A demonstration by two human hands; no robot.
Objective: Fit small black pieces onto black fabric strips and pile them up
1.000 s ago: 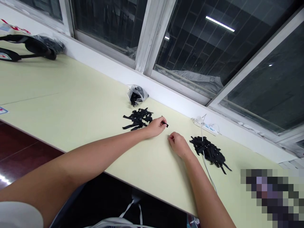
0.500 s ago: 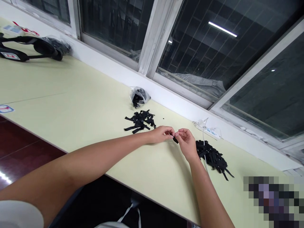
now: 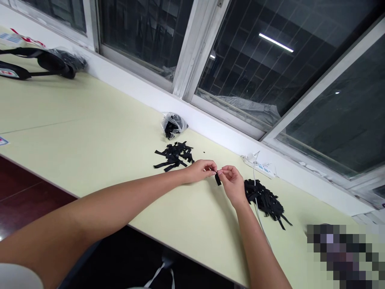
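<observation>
1. Head view, and the action is all at the middle: a black strip [image 3: 218, 179] is held up by the fingertips of two bare hands, its free end left dangling towards the person.
2. By the left hand [image 3: 201, 171], the strip's top end is pinched between thumb and fingers, with the forearm stretched out from the left.
3. By the right hand [image 3: 234, 184], the strip is met from the other side, thumb and forefinger pressed together at the same end; the fingertips of both hands are brought almost into contact.
4. Just beyond the left hand, a loose pile [image 3: 174, 155] of black strips is spread on the pale surface [image 3: 105, 160], and behind it a clear bag [image 3: 174, 125] is seen, filled with black pieces.
5. Over on the right, just beside the right hand, a second, denser heap [image 3: 266, 202] is laid out, crossed by a white cable [image 3: 258, 210].
6. Behind that heap, a power strip [image 3: 261, 167] is set near the white ledge [image 3: 216, 138], under the windows [image 3: 240, 76].
7. Far left, a black strapped object [image 3: 52, 63] is parked, well apart from the hands.
</observation>
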